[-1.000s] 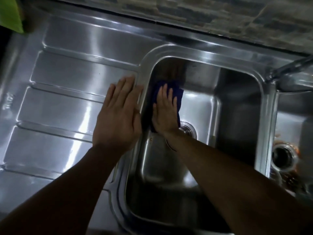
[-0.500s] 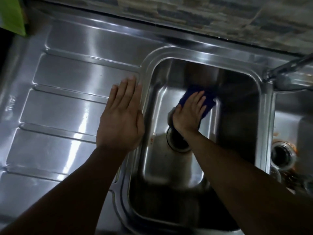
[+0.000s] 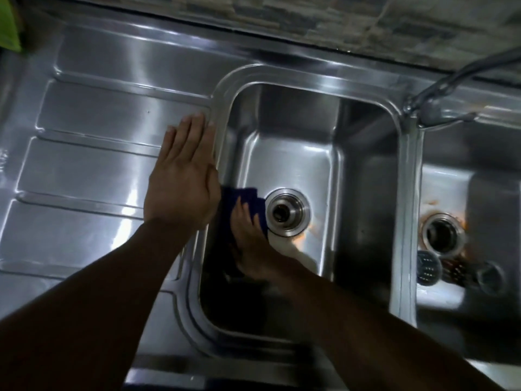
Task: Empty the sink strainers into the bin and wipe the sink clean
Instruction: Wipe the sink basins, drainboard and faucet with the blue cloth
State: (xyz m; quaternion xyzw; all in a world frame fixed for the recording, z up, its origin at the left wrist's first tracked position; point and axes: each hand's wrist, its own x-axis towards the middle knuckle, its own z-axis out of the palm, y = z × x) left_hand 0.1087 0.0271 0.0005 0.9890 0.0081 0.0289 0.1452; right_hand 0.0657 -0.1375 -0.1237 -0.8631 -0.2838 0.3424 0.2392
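A steel double sink fills the view. Inside the left basin (image 3: 287, 131) my right hand (image 3: 251, 244) presses a dark blue cloth (image 3: 248, 197) flat against the floor, just left of the open drain (image 3: 287, 211). An orange stain shows below that drain. My left hand (image 3: 183, 179) lies flat with fingers together on the drainboard (image 3: 93, 167), its edge touching the basin rim. The right basin (image 3: 456, 179) has its own drain (image 3: 442, 234) ringed with rust-coloured residue, and two strainer pieces (image 3: 428, 268) lie beside it.
A tap (image 3: 439, 86) rises from the divider between the two basins. A tiled wall (image 3: 338, 18) runs along the back. Something green (image 3: 8, 24) sits at the top left corner.
My right hand has dragged the blue cloth from the far part of the basin floor back and left, uncovering the drain. My left hand has stayed on the drainboard.
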